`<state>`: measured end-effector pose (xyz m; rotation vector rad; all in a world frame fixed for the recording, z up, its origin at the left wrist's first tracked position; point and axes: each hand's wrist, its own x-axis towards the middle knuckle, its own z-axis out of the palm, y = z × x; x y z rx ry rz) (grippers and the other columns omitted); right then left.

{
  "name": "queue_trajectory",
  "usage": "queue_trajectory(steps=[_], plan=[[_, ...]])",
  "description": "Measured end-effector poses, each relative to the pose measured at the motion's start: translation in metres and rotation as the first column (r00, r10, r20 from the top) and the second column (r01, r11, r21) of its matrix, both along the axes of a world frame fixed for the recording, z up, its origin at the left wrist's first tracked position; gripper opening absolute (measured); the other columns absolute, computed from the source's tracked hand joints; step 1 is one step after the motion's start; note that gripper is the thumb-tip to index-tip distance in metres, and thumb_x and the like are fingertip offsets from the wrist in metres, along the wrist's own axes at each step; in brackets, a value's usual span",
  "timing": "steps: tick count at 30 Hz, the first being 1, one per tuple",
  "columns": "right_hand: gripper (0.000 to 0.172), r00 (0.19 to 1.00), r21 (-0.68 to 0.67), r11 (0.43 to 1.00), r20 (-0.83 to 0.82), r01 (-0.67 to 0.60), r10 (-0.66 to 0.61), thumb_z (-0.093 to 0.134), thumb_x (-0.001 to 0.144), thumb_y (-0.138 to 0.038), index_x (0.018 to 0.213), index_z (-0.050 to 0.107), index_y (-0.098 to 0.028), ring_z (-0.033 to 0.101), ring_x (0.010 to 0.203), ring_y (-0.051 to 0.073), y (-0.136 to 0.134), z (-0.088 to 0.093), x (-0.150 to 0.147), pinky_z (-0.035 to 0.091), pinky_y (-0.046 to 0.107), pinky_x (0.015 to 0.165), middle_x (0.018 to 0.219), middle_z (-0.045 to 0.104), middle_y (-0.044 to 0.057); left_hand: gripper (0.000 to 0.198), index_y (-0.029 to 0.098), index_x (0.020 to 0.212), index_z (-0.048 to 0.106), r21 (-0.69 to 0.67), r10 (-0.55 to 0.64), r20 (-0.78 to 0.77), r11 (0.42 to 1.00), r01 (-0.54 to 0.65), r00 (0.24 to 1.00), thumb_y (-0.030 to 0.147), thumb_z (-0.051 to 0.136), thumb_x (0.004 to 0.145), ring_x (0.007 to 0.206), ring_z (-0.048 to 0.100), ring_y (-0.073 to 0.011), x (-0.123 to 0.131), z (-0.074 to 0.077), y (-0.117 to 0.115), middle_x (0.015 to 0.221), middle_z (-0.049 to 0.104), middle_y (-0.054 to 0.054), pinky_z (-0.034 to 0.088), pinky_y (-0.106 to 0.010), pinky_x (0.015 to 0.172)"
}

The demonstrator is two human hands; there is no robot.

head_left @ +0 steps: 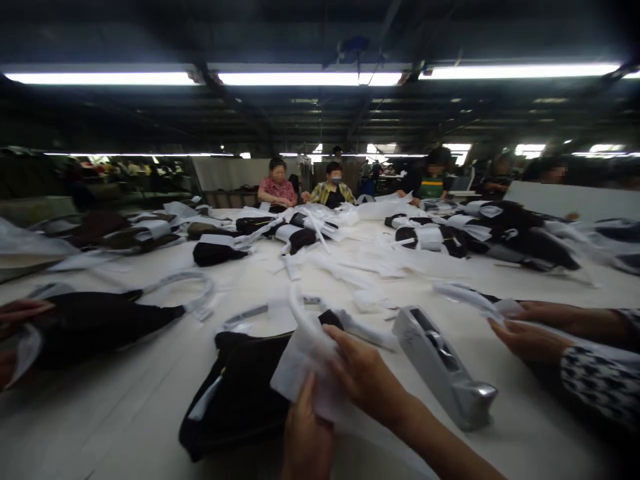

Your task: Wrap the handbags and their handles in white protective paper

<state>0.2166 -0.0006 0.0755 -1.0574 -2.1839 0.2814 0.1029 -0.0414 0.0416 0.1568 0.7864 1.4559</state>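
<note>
A black fabric bag (pixel 240 387) lies on the white table in front of me, a pale strip along its near left side. Above its right part, both my hands hold a thin white wrapping sheet (pixel 295 363). My left hand (pixel 307 430) grips the sheet's lower edge from below, thumb up. Closed on its right side, my right hand (pixel 365 373) has the fingers bent at the sheet, next to a white-wrapped strap (pixel 303 313) that curves up and back. Some of the fingers are hidden or blurred. Just right of my hands stands a grey tape dispenser (pixel 443 367).
At the left, a co-worker's hands (pixel 23 320) hold white material by another black bag (pixel 105 323). On the right, another co-worker's hands (pixel 537 333) hold a white-wrapped strap. Wrapped bags (pixel 430 240) and loose white sheets cover the table's far part, with several people behind.
</note>
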Motion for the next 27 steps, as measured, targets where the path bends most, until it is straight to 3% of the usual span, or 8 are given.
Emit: queue_trajectory(steps=[5,7,10,13,17,22,25,27], plan=[[0.050,0.994,0.098,0.993,0.098,-0.063,0.054,0.051,0.081,-0.025,0.127,0.036,-0.016,0.057,0.098,0.022,0.012,-0.016,0.004,0.050,0.035,0.081,0.114,0.055,0.013,0.033,0.010,0.113,0.056,0.011,-0.046,0.209,0.999,0.045,0.977,0.028,0.046,0.086,0.100,0.058,-0.0253,-0.007,0.007,0.006,0.105,0.063,-0.015,0.048,-0.037,0.085],[0.036,0.996,0.095,0.995,0.093,-0.010,0.001,0.053,0.080,-0.025,0.115,0.048,-0.016,0.056,0.100,0.022,0.016,-0.016,0.011,0.050,0.035,0.083,0.115,0.054,0.012,0.036,0.009,0.115,0.054,-0.008,-0.063,0.261,0.998,0.067,0.963,0.031,0.043,0.088,0.098,0.060,-0.0265,-0.016,0.008,0.008,0.105,0.063,-0.016,0.048,-0.040,0.085],[0.015,0.985,0.186,0.969,0.037,0.161,-0.170,0.053,0.079,-0.024,0.092,0.057,-0.017,0.052,0.108,0.025,0.013,-0.008,0.026,0.046,0.040,0.088,0.118,0.052,0.013,0.039,0.014,0.119,0.051,-0.029,0.028,0.234,0.999,-0.022,0.972,0.035,0.036,0.090,0.097,0.060,-0.0267,-0.030,0.011,0.014,0.104,0.063,-0.015,0.048,-0.043,0.084],[0.026,0.980,0.314,0.929,-0.041,0.196,-0.193,0.054,0.080,-0.019,0.106,0.055,-0.019,0.057,0.097,0.021,-0.002,-0.002,0.039,0.049,0.035,0.082,0.107,0.056,0.011,0.039,0.020,0.122,0.048,-0.035,0.087,0.138,0.996,-0.083,0.987,0.037,0.036,0.090,0.096,0.061,-0.0268,-0.041,0.014,0.021,0.104,0.064,-0.013,0.048,-0.045,0.083],[0.045,0.999,0.295,0.955,0.049,-0.010,-0.005,0.051,0.082,-0.011,0.125,0.044,-0.025,0.059,0.082,0.015,-0.022,-0.026,0.038,0.051,0.026,0.068,0.094,0.058,0.007,0.040,0.016,0.122,0.048,-0.072,0.096,0.086,0.993,-0.090,0.992,0.037,0.039,0.089,0.095,0.061,-0.0270,-0.047,0.015,0.026,0.103,0.064,-0.015,0.049,-0.046,0.082],[0.043,0.991,0.267,0.962,0.101,0.053,-0.082,0.047,0.084,-0.012,0.126,0.044,-0.017,0.055,0.090,0.020,-0.026,-0.065,0.023,0.051,0.035,0.075,0.101,0.056,0.013,0.047,0.014,0.121,0.049,-0.007,0.078,0.144,0.997,-0.078,0.986,0.044,0.036,0.088,0.102,0.057,-0.0283,-0.044,0.014,0.017,0.109,0.061,-0.016,0.048,-0.045,0.084],[0.038,0.984,0.301,0.948,0.109,0.101,-0.139,0.046,0.084,-0.013,0.122,0.049,-0.015,0.055,0.089,0.022,-0.031,-0.065,0.013,0.051,0.040,0.075,0.098,0.058,0.013,0.040,0.017,0.120,0.050,0.104,0.034,0.150,0.993,-0.050,0.988,0.037,0.047,0.085,0.109,0.053,-0.0273,-0.033,0.012,0.006,0.114,0.059,-0.013,0.046,-0.042,0.089],[0.034,0.983,0.319,0.942,0.113,0.101,-0.144,0.045,0.084,-0.012,0.117,0.052,-0.014,0.056,0.085,0.021,-0.036,-0.062,0.005,0.052,0.039,0.072,0.093,0.060,0.013,0.037,0.015,0.118,0.052,0.080,0.033,0.080,0.996,-0.039,0.996,0.021,0.056,0.081,0.109,0.053,-0.0252,-0.023,0.010,0.001,0.113,0.060,-0.011,0.046,-0.038,0.090]])
